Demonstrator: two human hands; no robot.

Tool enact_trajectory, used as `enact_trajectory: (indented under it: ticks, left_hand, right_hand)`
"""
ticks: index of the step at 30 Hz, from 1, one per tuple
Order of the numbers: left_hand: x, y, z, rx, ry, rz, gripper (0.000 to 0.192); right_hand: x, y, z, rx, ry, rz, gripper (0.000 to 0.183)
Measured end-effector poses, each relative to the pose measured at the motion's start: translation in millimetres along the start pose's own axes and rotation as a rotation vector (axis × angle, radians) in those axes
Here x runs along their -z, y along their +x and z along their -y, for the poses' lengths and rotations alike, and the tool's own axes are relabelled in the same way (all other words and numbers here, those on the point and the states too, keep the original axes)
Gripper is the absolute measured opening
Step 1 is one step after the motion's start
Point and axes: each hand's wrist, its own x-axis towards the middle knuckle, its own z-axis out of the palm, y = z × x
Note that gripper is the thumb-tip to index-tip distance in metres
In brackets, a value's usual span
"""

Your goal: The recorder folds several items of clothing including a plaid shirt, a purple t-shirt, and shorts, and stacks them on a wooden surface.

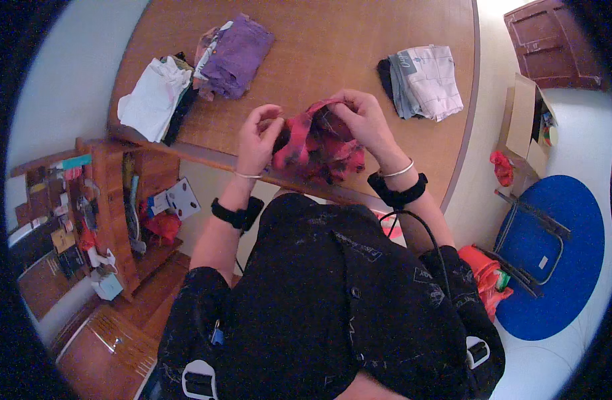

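Observation:
A red and black patterned cloth garment (pixel 326 150) lies bunched at the near edge of the brown table, partly lifted between my hands. My right hand (pixel 358 117) pinches its upper edge. At the garment's left side is my left hand (pixel 261 135), fingers curled; whether they grip the fabric is unclear. Beyond it to the left lie a folded purple garment (pixel 238 57) and, nearer the table's left corner, a white garment (pixel 153 97) on darker cloths. Folded pale checked cloth (pixel 431 80) rests with grey and black pieces towards the right.
The wooden table's edge (pixel 465 135) runs along the right. Left and below stands a wooden shelf unit (pixel 111 215) holding assorted items. An open cardboard box (pixel 523 125), a folded blue round table (pixel 550 260) and a red plastic bag (pixel 480 270) are on the right.

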Motion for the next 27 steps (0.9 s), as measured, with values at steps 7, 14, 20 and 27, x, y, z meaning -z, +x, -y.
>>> enact_trajectory:
  ticks: [7,14,20,27]
  left_hand:
    - [9.3,-64.9,-1.5,-0.174,-0.039,-0.165,0.041]
    - [1.7,-100.3,-8.1,-0.198,0.265,0.032,0.048]
    - [-3.7,-102.5,5.2,-0.12,0.186,0.106,0.029]
    - [47.0,-94.0,-6.1,0.229,-0.847,0.082,0.012]
  right_hand:
    - [-14.2,-10.8,21.7,-0.033,0.174,-0.11,0.013]
    - [-23.3,-14.6,30.3,-0.027,0.13,-0.204,0.016]
    - [-26.9,-22.9,45.2,-0.005,0.106,-0.179,0.016]
    - [7.4,-38.0,51.4,-0.048,0.217,-0.051,0.014]
